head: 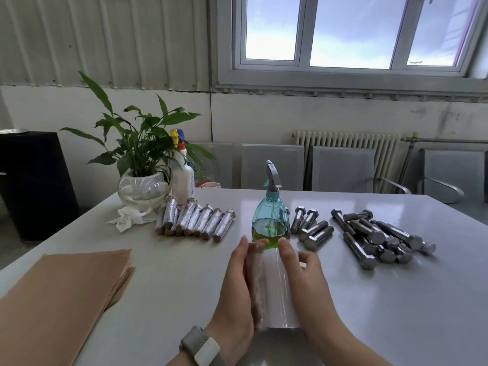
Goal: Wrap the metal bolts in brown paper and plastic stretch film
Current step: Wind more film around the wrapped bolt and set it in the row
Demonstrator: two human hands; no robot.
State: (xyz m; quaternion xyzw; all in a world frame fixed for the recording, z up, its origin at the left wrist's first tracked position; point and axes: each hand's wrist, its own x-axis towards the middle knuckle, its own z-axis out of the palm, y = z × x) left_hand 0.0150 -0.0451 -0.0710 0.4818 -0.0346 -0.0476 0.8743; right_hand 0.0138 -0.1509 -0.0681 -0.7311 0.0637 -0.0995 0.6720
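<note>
My left hand (236, 289) lies along the left side of a bolt rolled in brown paper (256, 283), which rests on the table in front of me. Right beside the bundle lies a roll of clear stretch film (277, 289), and my right hand (303, 276) rests on the roll's right side with its fingers spread over it. Bare metal bolts (380, 237) lie in a loose pile at the right, with a smaller group (310, 228) nearer the middle. A row of finished film-wrapped bundles (194, 220) lies at the back left. A stack of brown paper sheets (60, 299) covers the near left.
A teal spray bottle (269, 215) with yellow liquid stands just beyond my fingertips. A potted plant in a glass bowl (142, 190), a white spray bottle (182, 175) and crumpled white tissue (129, 217) sit at the back left. Grey chairs (343, 170) line the table's far edge.
</note>
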